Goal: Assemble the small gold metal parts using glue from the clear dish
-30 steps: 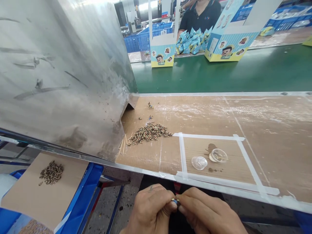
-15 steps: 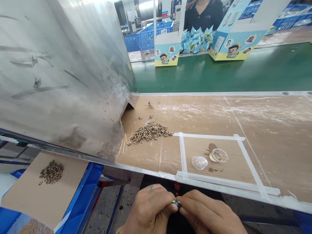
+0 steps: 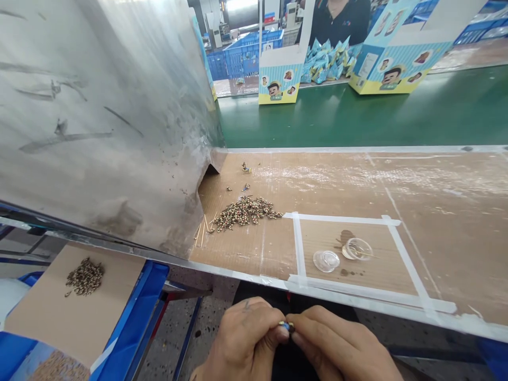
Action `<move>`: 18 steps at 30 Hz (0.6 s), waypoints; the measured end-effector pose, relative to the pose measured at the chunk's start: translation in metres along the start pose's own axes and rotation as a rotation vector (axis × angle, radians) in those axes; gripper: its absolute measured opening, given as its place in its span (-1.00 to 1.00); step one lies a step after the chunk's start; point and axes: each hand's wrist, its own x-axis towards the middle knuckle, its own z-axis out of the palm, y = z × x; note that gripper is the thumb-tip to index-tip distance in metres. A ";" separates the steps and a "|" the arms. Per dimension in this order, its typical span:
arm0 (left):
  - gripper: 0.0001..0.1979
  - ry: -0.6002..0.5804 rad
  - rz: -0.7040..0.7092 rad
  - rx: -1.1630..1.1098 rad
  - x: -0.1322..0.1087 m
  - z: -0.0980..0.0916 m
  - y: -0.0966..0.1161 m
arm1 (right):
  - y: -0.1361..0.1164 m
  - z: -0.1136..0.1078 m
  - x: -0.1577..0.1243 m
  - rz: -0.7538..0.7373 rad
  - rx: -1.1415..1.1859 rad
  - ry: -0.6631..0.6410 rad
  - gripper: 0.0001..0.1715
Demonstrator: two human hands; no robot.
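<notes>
My left hand [image 3: 248,336] and my right hand [image 3: 337,338] meet in front of my lap, below the bench edge. Between their fingertips is a tiny figure-like piece [image 3: 284,326] with blue, yellow and dark parts, mostly covered by the fingers. Thumb and forefinger of each hand are pinched on it. Beyond the hands, a heap of small dark and cream pieces [image 3: 246,211] lies on the cardboard-covered bench [image 3: 337,185]. A few loose blue and yellow pieces [image 3: 246,168] lie behind the heap.
Thin wooden sticks [image 3: 201,233] lie by the metal housing [image 3: 119,132]. Inside a taped rectangle are a clear cup [image 3: 357,248] with a stick and a clear lid [image 3: 326,261]. Patterned boxes [image 3: 278,84] stand on the green belt [image 3: 317,124]; a person is behind.
Another box edge now shows beside the metal housing, and the boxes on the belt appear slightly further right. Both hands stay together on the small piece, with little visible movement.
</notes>
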 end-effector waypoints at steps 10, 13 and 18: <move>-0.74 0.001 0.040 0.001 0.000 0.001 -0.004 | 0.004 -0.002 -0.003 -0.027 -0.021 -0.044 -0.73; -0.73 -0.007 0.039 0.015 0.000 -0.001 -0.004 | 0.004 -0.002 -0.002 -0.016 -0.035 -0.053 -0.72; -0.74 0.010 0.069 0.050 0.002 0.003 -0.007 | 0.002 0.000 -0.001 -0.001 -0.069 -0.027 -0.71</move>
